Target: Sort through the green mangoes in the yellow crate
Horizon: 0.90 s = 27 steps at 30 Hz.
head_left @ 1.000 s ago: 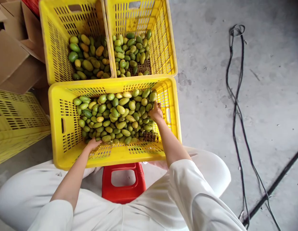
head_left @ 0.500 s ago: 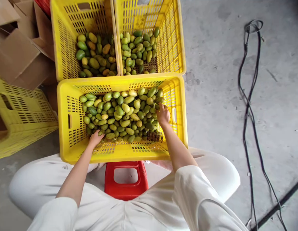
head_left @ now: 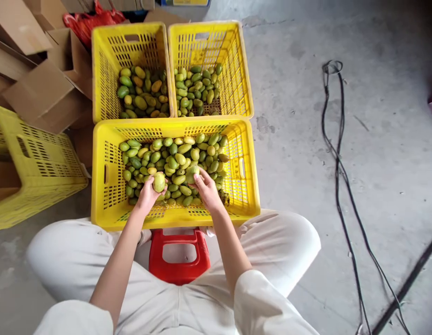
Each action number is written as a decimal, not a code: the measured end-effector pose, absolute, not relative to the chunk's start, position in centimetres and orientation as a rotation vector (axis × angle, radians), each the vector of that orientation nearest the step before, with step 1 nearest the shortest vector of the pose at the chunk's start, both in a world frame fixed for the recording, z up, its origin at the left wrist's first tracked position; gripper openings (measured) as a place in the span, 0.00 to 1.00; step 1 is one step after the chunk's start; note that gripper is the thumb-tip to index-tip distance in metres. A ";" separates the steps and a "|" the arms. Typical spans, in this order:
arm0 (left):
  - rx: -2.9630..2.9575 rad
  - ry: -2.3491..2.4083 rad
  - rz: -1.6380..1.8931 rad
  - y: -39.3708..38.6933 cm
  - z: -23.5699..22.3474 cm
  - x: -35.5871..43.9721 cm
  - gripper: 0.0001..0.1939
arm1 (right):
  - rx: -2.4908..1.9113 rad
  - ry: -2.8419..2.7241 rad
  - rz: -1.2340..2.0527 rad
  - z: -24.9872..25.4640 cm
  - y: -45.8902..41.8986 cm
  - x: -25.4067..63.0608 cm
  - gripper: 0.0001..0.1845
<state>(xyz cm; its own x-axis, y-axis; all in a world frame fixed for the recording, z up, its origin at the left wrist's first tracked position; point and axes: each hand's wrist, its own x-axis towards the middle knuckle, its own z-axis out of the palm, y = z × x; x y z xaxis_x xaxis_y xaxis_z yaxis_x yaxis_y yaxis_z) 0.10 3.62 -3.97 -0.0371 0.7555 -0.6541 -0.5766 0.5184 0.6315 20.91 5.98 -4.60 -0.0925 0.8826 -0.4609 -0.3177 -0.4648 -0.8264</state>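
In the head view a yellow slatted crate [head_left: 106, 200] stands before my knees, holding many oval green and yellowish mango-like fruits [head_left: 174, 163]. My left hand [head_left: 148, 193] is closed round a pale green fruit [head_left: 159, 182], which rests in the fingers over the pile's front. Close by on the right, my right hand [head_left: 206, 188] grips another green fruit [head_left: 192, 174] between thumb and fingers. Both fruits are lifted above the heap, a short gap apart. A dark brown patch of fruit shows beside my right wrist, partly covered.
Behind stand two yellow crates, left [head_left: 106, 83] and right [head_left: 233, 79], each with more fruit. Cardboard boxes [head_left: 41, 93] and another yellow crate [head_left: 44, 163] crowd the left. A red stool [head_left: 179, 272] is between my legs; a black cable [head_left: 337, 158] lies on the floor at right.
My hands have come from the crate's two sides towards its middle, each now holding up a fruit. The view has shifted, showing more floor behind the crates.
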 end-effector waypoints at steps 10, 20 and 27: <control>-0.045 1.113 1.200 -0.8 3.3 2.5 0.07 | -1.003 -0.167 1.787 1.7 -0.4 19.3 0.24; -0.114 1.051 1.330 -4.6 3.2 2.1 0.12 | -1.033 -0.191 1.852 1.4 -1.9 21.2 0.27; -0.208 1.041 1.446 -3.8 1.2 1.5 0.08 | -0.981 -0.185 1.766 -0.2 -1.9 22.0 0.23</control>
<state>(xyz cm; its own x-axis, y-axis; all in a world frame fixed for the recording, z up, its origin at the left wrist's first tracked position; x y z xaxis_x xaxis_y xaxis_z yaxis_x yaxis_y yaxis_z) 1.52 -3.83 1.21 -0.2050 0.7037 -0.6803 -0.8683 0.1899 0.4582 21.98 -1.86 -0.15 -0.1046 0.8447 -0.5249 -0.7175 -0.4296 -0.5483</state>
